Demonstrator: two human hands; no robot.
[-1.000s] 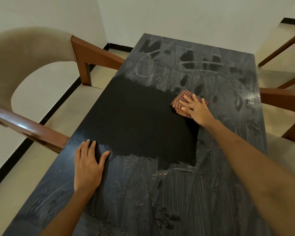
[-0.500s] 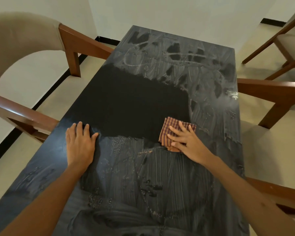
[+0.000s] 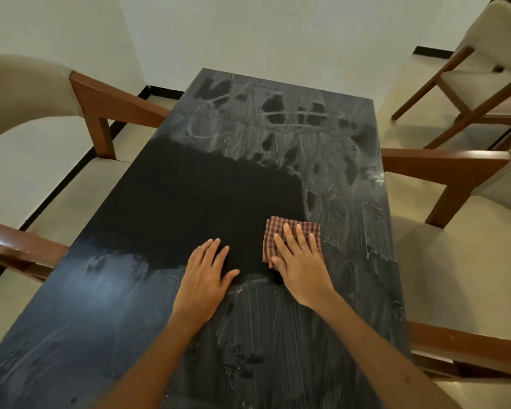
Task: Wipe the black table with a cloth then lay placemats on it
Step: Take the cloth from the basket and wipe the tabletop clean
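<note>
Checked cloth (image 3: 292,236) lies flat on the black table (image 3: 106,305), right of frame centre, at the edge between a clean matte-black patch and the smeared, streaky part. Right hand (image 3: 300,268) lies on the cloth's near half, fingers straight and a bit spread, palm pressing it down; far corners of the cloth stick out past the fingertips. Left hand (image 3: 204,280) is flat on bare tabletop just beside the right hand, fingers straight, thumb out, holding nothing, not touching the cloth. Clean patch fills the table's middle left; whitish wipe streaks cover the far end, right strip and near end. Wooden armchair with beige padding (image 3: 27,93) at left of frame, another (image 3: 469,231) at right with arms close to the table edge, a third (image 3: 490,63) upper right, standing apart. White walls, black skirting behind.
</note>
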